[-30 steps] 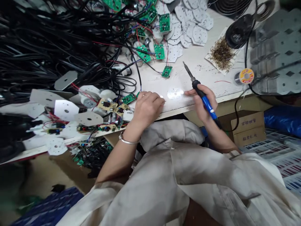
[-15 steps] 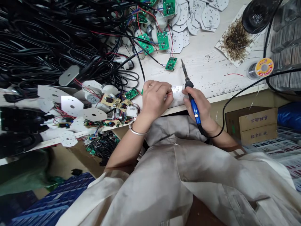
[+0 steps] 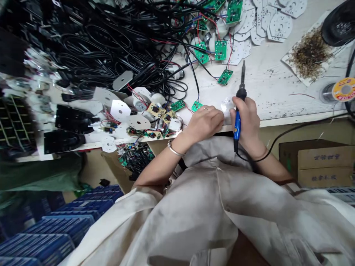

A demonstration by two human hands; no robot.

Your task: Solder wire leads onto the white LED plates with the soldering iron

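Observation:
My right hand (image 3: 247, 120) is wrapped round a blue-handled soldering iron (image 3: 239, 99), its tip pointing up and away over the white workbench (image 3: 266, 88). My left hand (image 3: 206, 121) rests closed at the bench's front edge, fingers curled; what they pinch I cannot make out. Between the two hands lies a round white disc board (image 3: 227, 104), mostly hidden by them. A small green circuit board (image 3: 196, 106) with wires sits just beyond my left hand.
A tangle of black cables (image 3: 105, 48) covers the back left. Green boards (image 3: 220, 50) and white discs (image 3: 274, 20) lie at the back. A solder spool (image 3: 343, 89) and brown scrap pile (image 3: 309, 53) sit right. Cardboard box (image 3: 318, 162) and blue crates (image 3: 63, 225) stand below.
The view has swung left. My two hands have drawn together over the disc, and the soldering iron has turned from slanting left to nearly upright.

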